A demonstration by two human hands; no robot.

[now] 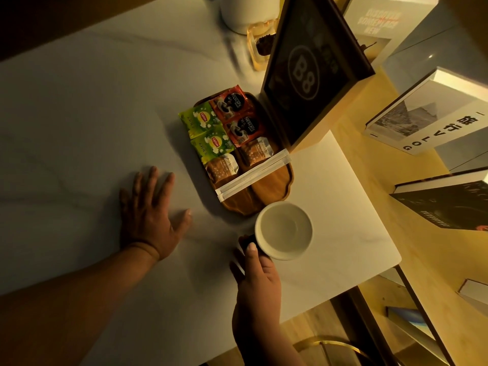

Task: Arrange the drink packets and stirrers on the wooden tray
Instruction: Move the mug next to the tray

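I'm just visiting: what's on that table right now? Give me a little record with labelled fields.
surface: white marble-look table
tray: wooden tray, near the framed sign
green packets: two Lipton tea packets, left column
red packets: two Nescafe packets, right column
brown packets: two, nearer the person
stirrers: paper-wrapped stirrers lying across the tray
left hand: flat on the table, empty
right hand: holding a white cup

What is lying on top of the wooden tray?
On the wooden tray: two green tea packets, two red coffee packets, two brown packets and wrapped stirrers. The wood beneath them is hidden.
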